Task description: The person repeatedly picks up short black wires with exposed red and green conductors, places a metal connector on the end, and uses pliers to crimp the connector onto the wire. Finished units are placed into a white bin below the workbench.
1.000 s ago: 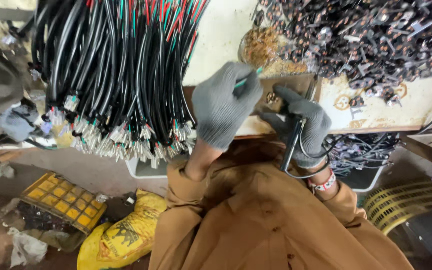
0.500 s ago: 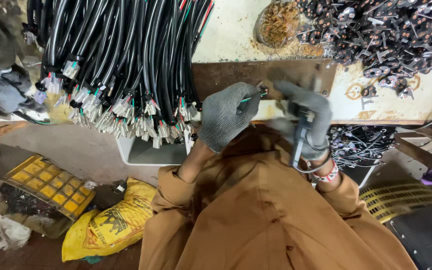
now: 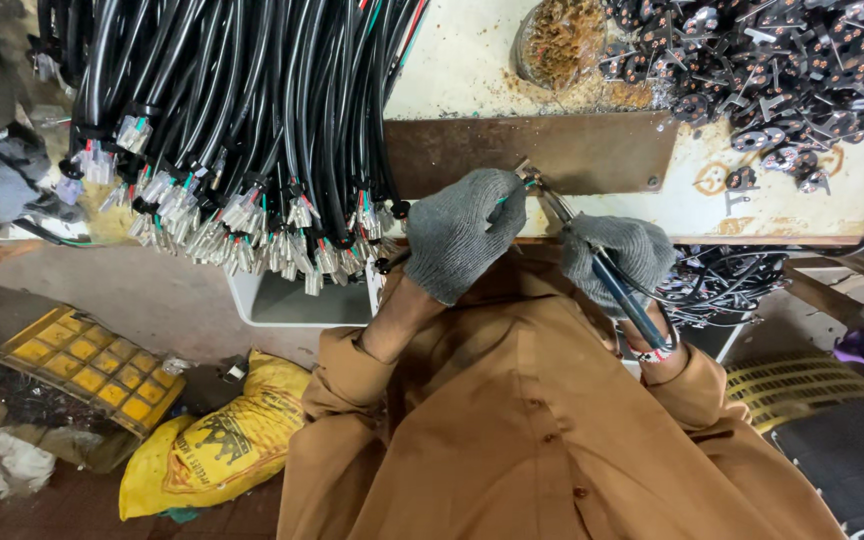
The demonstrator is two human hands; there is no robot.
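- Landmark: brown metal plate [image 3: 552, 150], flat on the pale worktable [image 3: 472, 60], near its front edge
- Left hand [image 3: 464, 232], grey knit glove: closed around a thin green wire [image 3: 501, 201], at the front edge of the plate; fingertips point toward the plate's middle
- Right hand [image 3: 620, 255], grey knit glove: closed around the blue handles of a pair of pliers [image 3: 592, 262], just in front of the plate's front edge
- Pliers: metal tip lies on the front edge of the plate, meeting a small metal terminal [image 3: 528, 172] beside the left fingertips; whether the tip clamps the terminal, cannot tell
- Black cable bundle [image 3: 242, 110]: left of the plate, draped over the table edge, ends with white connectors hanging down
- Heap of dark metal connector parts [image 3: 782, 70]: behind and right of the plate
- Round dish of small brownish parts [image 3: 562, 40]: directly behind the plate
- Brown sleeves and coat [image 3: 532, 430]: in front of the plate
- Yellow sack [image 3: 217, 440]: on the floor, front-left of the plate
- Yellow tray [image 3: 87, 365]: on the floor, further left than the sack
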